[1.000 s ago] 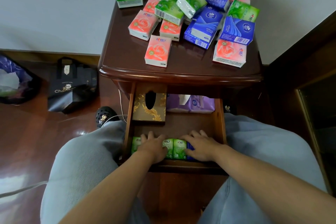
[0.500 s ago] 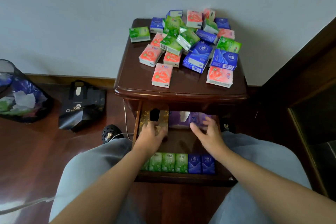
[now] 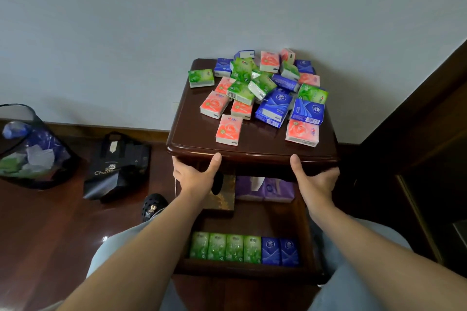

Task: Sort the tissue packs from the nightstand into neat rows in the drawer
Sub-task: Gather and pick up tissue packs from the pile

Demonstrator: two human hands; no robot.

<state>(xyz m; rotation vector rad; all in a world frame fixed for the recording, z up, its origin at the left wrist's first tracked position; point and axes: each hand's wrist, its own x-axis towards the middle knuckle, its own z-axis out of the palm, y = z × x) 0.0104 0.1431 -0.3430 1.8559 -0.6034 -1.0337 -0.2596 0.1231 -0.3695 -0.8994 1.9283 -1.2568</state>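
On the nightstand top: tissue packs [image 3: 262, 94] sit in a loose heap of green, pink and blue ones, some flat, some tipped on each other, mostly toward the back and right of the nightstand [image 3: 192, 131].
Nearest loose packs: one pink pack [image 3: 228, 130] lies alone near the front edge, another pink one [image 3: 302, 132] at front right, and a green one [image 3: 201, 78] off by itself at back left.
How they'll handle: my guess is light, squishy, film-wrapped and a bit slick, so nothing fragile, but a hard squeeze would dent them.
Where to grab: I'd pinch across the two long sides, thumb on one, fingers on the other; the singles at the front look easiest, since pulling from the heap could slide its neighbours.
Left hand [image 3: 194, 175]: holding the front lip of the nightstand, thumb up on the edge, fingers tucked under, no pack in it.
Right hand [image 3: 314, 178]: same deal on the right part of the lip, thumb on top, no pack.
Drawer [image 3: 247, 269]: pulled open below, one tidy row [image 3: 243, 249] against the front wall, four green then two blue, touching side by side.
Back of drawer: a gold patterned tissue box [image 3: 223, 197] on the left, purple packs [image 3: 265, 188] beside it.
Room left: bare wood between the row and the back stuff, looks like room for more rows.
Floor on the left: a black bag [image 3: 116, 166] and a bin [image 3: 32, 149] with scraps inside.
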